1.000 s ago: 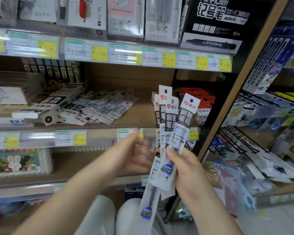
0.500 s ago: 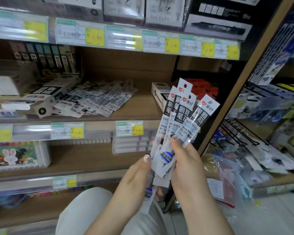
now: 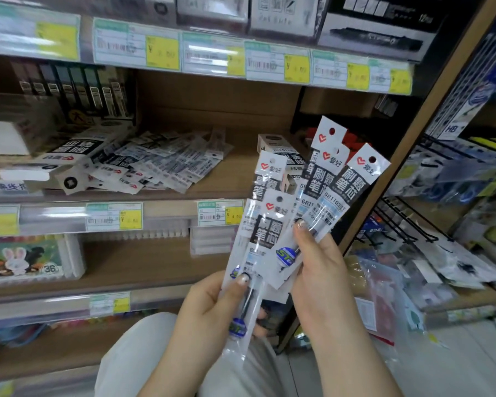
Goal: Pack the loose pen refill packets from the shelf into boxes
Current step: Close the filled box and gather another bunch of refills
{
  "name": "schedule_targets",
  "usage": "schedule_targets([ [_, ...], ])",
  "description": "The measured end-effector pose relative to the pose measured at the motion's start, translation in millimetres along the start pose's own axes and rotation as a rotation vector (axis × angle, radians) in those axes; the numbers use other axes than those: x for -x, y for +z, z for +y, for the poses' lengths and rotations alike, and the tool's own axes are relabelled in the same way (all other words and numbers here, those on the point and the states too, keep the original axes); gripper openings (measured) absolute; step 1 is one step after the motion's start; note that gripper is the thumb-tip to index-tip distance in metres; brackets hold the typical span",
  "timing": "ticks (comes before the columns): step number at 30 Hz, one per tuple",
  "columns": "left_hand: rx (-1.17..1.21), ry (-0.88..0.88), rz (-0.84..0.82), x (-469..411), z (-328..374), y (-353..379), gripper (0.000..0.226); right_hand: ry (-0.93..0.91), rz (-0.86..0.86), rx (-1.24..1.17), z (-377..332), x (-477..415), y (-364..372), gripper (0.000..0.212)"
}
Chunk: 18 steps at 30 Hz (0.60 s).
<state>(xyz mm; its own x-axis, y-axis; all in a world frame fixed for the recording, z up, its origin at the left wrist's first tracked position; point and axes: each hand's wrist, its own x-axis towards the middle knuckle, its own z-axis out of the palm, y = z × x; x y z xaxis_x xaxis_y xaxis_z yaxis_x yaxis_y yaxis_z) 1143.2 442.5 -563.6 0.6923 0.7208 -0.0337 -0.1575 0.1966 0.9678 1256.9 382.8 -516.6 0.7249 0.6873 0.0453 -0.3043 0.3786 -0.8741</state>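
The wooden shelf (image 3: 235,181) carries most of the work yet to be done; a broad heap of loose refill packets (image 3: 161,164) lies spread across its middle board, none of them boxed as far as the view shows; at the heap's left edge a black-and-white carton (image 3: 69,151) lies on its side with its end flaps open, and whether anything is inside cannot be told; a second, similar carton (image 3: 272,144) sits on the same board to the right, partly hidden behind what the person holds. In front of the shelf, well clear of the board, the right hand (image 3: 324,276) grips a fanned bunch of packets (image 3: 341,181) by their lower ends, fingers wrapped behind and thumb pressed on the front; the left hand (image 3: 206,308) pinches a further pair of packets (image 3: 265,227) just beside the fan, thumb on top; by my reading this is the gathering-and-squaring step, so the task is early, with only a handful collected and nothing visibly packed.
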Motion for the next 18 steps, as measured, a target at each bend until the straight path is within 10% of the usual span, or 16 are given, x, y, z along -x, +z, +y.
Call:
schedule_targets([
  [18, -0.390, 0.352, 0.329, 2, 0, -2, 0.026, 0.086, -0.008, 0.019, 30, 28, 19, 0.021],
])
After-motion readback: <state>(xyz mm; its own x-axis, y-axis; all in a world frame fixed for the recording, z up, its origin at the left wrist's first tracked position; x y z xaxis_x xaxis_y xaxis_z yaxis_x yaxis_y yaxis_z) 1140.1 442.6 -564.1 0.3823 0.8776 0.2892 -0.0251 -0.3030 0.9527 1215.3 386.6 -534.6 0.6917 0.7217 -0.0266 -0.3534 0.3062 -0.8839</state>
